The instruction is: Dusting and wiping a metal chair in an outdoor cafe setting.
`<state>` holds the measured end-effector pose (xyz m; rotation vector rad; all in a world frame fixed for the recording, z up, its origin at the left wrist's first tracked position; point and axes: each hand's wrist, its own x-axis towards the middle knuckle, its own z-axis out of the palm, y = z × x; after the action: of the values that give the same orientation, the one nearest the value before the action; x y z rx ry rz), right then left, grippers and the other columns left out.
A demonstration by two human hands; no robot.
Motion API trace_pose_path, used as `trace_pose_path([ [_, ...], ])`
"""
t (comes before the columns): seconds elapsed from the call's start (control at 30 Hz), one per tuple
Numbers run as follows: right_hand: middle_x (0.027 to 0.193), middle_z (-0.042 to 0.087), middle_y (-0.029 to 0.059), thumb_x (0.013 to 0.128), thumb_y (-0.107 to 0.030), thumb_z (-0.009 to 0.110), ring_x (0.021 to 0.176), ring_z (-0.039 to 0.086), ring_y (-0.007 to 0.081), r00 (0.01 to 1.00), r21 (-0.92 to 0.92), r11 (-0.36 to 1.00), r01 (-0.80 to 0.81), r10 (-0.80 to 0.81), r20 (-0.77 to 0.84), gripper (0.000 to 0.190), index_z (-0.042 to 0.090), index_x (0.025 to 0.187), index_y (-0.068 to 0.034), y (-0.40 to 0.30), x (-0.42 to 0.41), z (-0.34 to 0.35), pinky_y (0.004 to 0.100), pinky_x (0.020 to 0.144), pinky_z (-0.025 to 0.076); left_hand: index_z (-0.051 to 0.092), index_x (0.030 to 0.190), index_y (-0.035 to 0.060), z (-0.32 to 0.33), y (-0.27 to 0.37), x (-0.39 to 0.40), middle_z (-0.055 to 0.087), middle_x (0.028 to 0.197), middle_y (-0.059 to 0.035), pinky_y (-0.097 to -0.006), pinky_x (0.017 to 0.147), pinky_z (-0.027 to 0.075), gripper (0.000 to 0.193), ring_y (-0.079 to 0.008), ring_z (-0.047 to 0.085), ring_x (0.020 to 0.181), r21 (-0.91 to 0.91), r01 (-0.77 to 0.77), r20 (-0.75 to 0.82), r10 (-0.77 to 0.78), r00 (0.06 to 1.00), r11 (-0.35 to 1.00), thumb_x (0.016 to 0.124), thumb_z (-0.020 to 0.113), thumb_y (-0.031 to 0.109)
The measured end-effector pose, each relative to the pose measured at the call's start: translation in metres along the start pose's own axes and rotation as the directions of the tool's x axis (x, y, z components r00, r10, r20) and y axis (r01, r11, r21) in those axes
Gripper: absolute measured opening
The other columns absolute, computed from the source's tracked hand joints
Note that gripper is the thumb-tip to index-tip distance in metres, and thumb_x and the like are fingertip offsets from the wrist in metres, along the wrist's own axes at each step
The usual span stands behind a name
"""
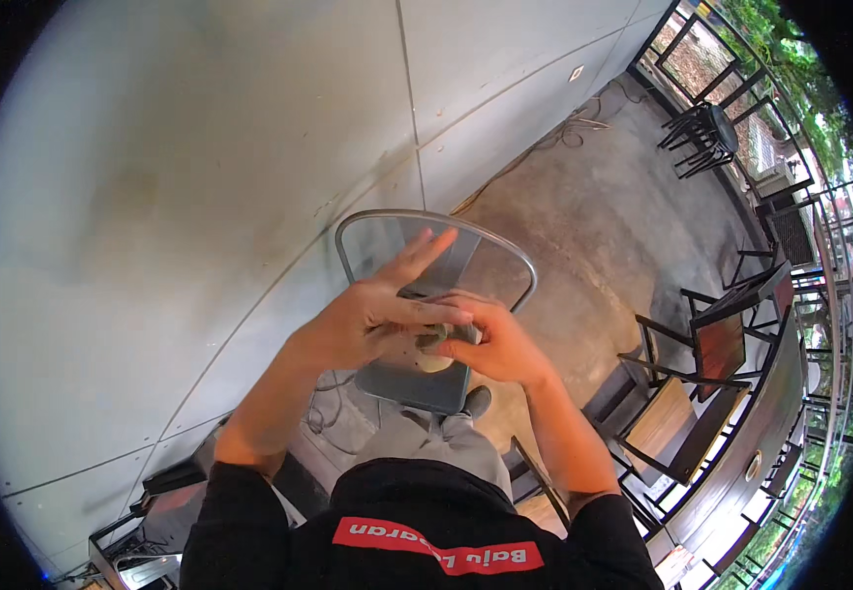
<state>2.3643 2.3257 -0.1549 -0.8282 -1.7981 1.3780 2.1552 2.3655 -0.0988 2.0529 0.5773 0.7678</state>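
Note:
My left hand (360,317) is in the middle of the view, with some fingers spread up and away. Its lower fingers reach across to my right hand, and blur hides whether they pinch anything. My right hand (496,339) curls around a small pale, rounded object (435,360). The fingers cover much of that object, so its exact kind is unclear. Both hands are above a grey metal folding chair (412,389), whose bent tubular back frame (437,213) rises beyond them. The chair stands directly before my legs.
A pale panelled wall (198,184) runs along the left. Cables (574,133) lie on the concrete floor (567,221) at its foot. To the right are wooden chairs (659,420) and a long dark table (736,457). Stacked black stools (714,129) stand near the railing.

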Motion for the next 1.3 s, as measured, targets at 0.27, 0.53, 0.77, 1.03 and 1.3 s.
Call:
trace_pose_path([
  [0.27,0.108,0.063,0.0159,0.079,0.012,0.063,0.1,0.061,0.0185,0.866,0.223,0.965,-0.136,0.225,-0.448,0.02,0.052,0.088,-0.002,0.014,-0.008,0.02,0.0278,0.082,0.048,0.064,0.113,0.0055,-0.013,-0.035,-0.036,0.06,0.123,-0.0178,-0.0319,0.094,0.048,0.036,-0.0285,0.062,0.11,-0.034,0.246,-0.104,-0.248,0.963,0.969,0.078,0.064,-0.002],
  [0.53,0.077,0.042,-0.0015,0.082,0.002,0.067,0.068,0.037,0.0075,0.874,0.25,0.94,-0.232,0.315,-0.37,0.027,0.043,0.087,-0.007,-0.001,-0.005,-0.008,0.0216,0.06,0.033,0.056,0.107,0.0088,-0.029,-0.069,-0.042,0.054,0.078,0.0016,-0.0239,0.07,0.041,0.025,-0.008,0.048,0.075,-0.341,0.515,0.085,-0.52,0.85,0.786,0.091,0.064,0.026],
  [0.77,0.092,0.057,-0.0004,0.089,-0.008,0.065,0.079,0.052,0.0062,0.764,0.187,0.791,-0.582,0.611,-0.207,0.025,0.052,0.11,-0.006,-0.008,-0.007,-0.018,0.0208,0.064,0.041,0.055,0.113,0.0139,-0.029,-0.1,-0.039,0.047,0.078,0.0044,-0.0215,0.067,0.039,0.031,-0.0054,0.045,0.074,-0.467,0.565,0.031,-0.626,0.78,0.68,0.094,0.059,0.037],
  [1.03,0.094,0.062,0.0031,0.094,-0.012,0.058,0.084,0.061,0.0138,0.605,0.929,0.366,-0.064,0.755,-0.255,0.017,0.056,0.11,-0.007,0.03,-0.036,0.004,0.0267,0.073,0.052,0.04,0.135,-0.0037,0.067,-0.161,-0.092,0.056,0.129,-0.0143,-0.036,0.097,0.044,0.09,-0.0285,0.054,0.118,-0.786,0.373,0.582,-0.385,0.717,-0.492,0.085,0.042,0.071],
  [1.3,0.104,0.065,0.0085,0.092,-0.007,0.056,0.091,0.064,0.0181,0.527,0.821,0.542,-0.18,0.758,-0.385,0.023,0.06,0.113,-0.001,0.032,-0.084,-0.008,0.0319,0.081,0.052,0.055,0.121,-0.0043,0.074,-0.148,-0.099,0.063,0.115,-0.0113,-0.0304,0.092,0.046,0.052,-0.0195,0.06,0.108,-0.777,0.562,0.252,-0.678,0.691,0.284,0.097,0.048,0.041],
])
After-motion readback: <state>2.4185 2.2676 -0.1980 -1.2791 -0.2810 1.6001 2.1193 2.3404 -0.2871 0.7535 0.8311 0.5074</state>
